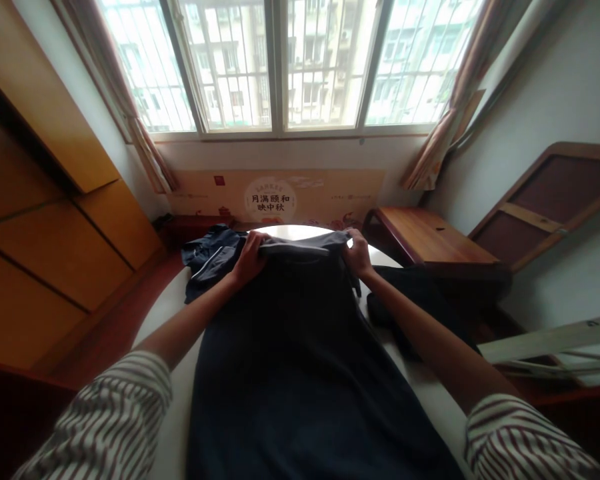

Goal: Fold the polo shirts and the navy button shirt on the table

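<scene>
If looking first at the lower corners, can see striped sleeves (115, 400), bunched near the elbows. Between these, can find the dark garment (300, 347), spread over the middle of the white worktop (175, 427) and cut by the lower border. Along its left side, can observe a strip of bare white surface, then the rounded edge. At its far end, is grasped firmly by left hand (253, 253) and right hand (357, 255), with a pale border between them. Just beside the left hand, must note bundled dark clothes (215, 257) with white piping, taking room near the edge. On the other side, can notice another dark cloth (415, 280), partly hidden by the right forearm. Farther right, can see a wooden bench (430, 233). Beyond the worktop's far curve, can make out a printed banner (320, 193) below a barred window (320, 73).
</scene>
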A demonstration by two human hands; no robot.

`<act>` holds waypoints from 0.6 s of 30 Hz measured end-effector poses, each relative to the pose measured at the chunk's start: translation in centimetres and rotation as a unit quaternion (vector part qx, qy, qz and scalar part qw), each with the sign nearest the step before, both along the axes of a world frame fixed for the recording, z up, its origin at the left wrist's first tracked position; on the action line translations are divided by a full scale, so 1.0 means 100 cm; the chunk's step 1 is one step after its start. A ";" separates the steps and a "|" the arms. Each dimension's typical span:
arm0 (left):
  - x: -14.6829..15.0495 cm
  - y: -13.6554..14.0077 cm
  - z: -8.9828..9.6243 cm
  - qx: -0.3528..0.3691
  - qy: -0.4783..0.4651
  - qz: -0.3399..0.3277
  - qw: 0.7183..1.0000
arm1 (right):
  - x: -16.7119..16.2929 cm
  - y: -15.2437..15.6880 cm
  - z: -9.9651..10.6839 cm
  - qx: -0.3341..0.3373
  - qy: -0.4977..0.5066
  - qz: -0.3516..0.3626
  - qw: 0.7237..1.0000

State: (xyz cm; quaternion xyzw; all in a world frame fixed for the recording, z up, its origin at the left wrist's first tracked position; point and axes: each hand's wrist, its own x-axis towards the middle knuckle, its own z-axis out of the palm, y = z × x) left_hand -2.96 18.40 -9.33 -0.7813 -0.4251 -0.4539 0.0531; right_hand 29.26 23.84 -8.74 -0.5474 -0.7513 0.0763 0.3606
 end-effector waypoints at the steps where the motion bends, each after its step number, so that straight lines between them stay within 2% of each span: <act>1: 0.008 0.020 0.001 -0.019 -0.048 0.042 0.998 | -0.003 0.007 0.004 0.004 -0.002 -0.020 1.000; 4: 0.033 0.063 -0.004 -0.081 -0.120 0.138 0.980 | -0.008 0.025 0.007 -0.017 -0.029 -0.048 0.998; 6: 0.047 0.068 -0.016 -0.142 -0.086 0.174 0.971 | -0.002 0.030 0.001 -0.053 -0.058 -0.069 0.995; 8: 0.060 0.053 -0.033 -0.205 0.002 0.178 0.962 | 0.013 0.031 -0.011 -0.099 -0.084 -0.106 0.986; 10: 0.070 0.030 -0.051 -0.248 0.100 0.146 0.952 | 0.032 0.030 -0.021 -0.146 -0.102 -0.142 0.974; 12: 0.078 0.008 -0.065 -0.291 0.158 0.127 0.935 | 0.051 0.031 -0.029 -0.185 -0.111 -0.156 0.964; 15: 0.084 -0.009 -0.073 -0.346 0.191 0.138 0.908 | 0.066 0.035 -0.035 -0.228 -0.108 -0.139 0.957; 18: 0.085 -0.010 -0.074 -0.346 0.209 0.146 0.903 | 0.062 0.038 -0.035 -0.236 -0.087 -0.094 0.963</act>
